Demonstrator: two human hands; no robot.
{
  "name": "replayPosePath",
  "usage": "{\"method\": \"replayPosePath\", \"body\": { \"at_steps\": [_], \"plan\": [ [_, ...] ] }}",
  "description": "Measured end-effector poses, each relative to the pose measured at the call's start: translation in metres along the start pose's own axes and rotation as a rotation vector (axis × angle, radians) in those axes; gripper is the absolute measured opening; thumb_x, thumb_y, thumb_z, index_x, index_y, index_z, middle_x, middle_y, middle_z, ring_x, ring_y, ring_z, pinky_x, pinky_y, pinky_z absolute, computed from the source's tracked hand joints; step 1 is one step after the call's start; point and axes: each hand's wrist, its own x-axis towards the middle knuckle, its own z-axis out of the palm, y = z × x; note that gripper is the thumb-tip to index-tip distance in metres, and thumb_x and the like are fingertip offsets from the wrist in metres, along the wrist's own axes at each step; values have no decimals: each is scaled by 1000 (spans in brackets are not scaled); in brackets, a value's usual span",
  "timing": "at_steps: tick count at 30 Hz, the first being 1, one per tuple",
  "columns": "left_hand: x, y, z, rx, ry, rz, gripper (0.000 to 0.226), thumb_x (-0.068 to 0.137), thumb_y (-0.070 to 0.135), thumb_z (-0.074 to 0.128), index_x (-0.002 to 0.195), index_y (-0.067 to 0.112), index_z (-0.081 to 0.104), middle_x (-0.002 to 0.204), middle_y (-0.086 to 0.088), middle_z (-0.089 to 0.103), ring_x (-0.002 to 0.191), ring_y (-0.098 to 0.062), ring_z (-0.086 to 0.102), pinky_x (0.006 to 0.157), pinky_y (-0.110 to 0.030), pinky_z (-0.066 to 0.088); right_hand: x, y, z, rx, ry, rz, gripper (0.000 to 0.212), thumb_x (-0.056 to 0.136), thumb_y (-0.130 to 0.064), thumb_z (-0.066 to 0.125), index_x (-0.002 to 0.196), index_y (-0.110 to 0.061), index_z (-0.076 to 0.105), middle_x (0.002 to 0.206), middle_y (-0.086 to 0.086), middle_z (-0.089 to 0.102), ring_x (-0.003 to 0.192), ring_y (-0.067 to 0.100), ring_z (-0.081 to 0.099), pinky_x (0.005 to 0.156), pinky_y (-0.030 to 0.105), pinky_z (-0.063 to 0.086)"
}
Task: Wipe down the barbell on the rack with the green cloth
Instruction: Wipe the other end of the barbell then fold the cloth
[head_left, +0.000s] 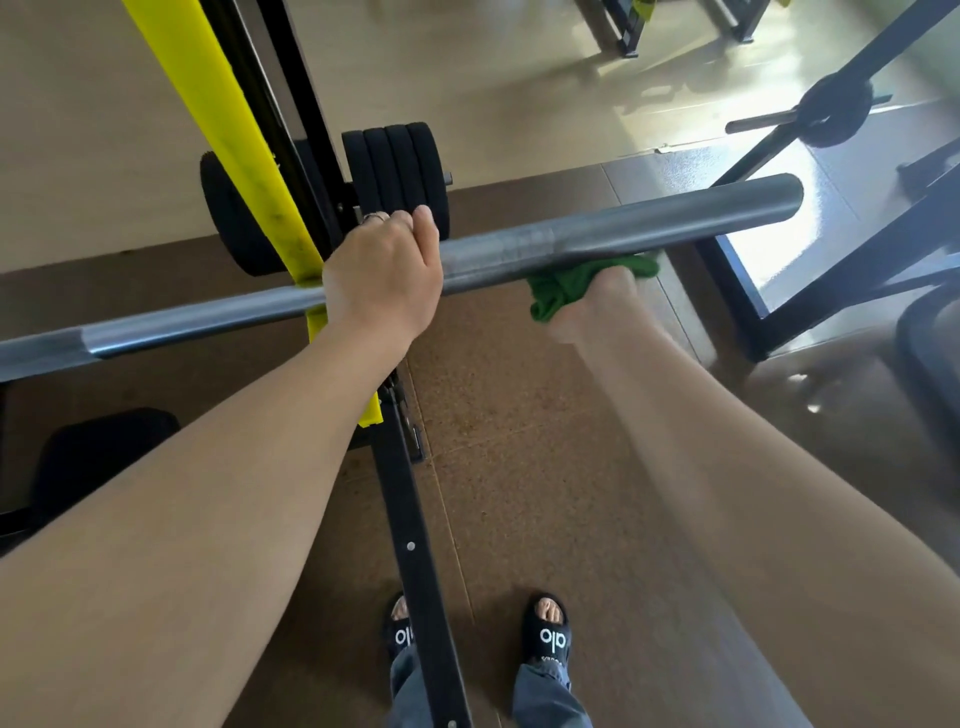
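Gripping the barbell (623, 228) from above is the left hand (384, 275), beside the yellow rack post (228, 130). Right hand (597, 306) holds the green cloth (566, 288) bunched against the bar's underside; its fingers are hidden. Brown mat (519, 415) underfoot, shiny floor (519, 78) beyond, plates (400, 166) stacked behind.

The only readable lettering is the white word "alo" printed across the strap of each black sandal: once on the right sandal (548, 631), seen upside down from above, and once on the left sandal (400, 631), where the rack's black base rail (415, 545) partly covers it. Nothing else carries legible text.
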Motion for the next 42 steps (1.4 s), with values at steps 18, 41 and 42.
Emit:
{"method": "replayPosePath", "body": {
  "at_steps": [18,41,42],
  "plan": [
    [-141,-54,-33,-195,-207,220,15,97,32,56,103,19,60,84,8,60,67,-13,61,54,-30,51,-48,119,-51,-1604,-363,-35,39,94,-46,58,113,-12,66,103,7,72,93,25,70,93,42,55],
    [-191,-121,8,-1132,-886,-962,44,102,55,51,126,22,69,118,-3,77,112,-20,72,100,-44,55,-30,151,-93,-1459,-537,432,44,86,-36,77,119,-8,66,110,8,75,103,24,71,98,46,54],
    [-193,-122,10,-1135,-898,-952,49,99,59,52,125,21,69,117,-2,77,112,-20,72,100,-44,55,-27,154,-97,-1441,-552,425,43,87,-33,76,122,-10,65,113,6,74,105,23,71,99,46,53]
  ]
}}
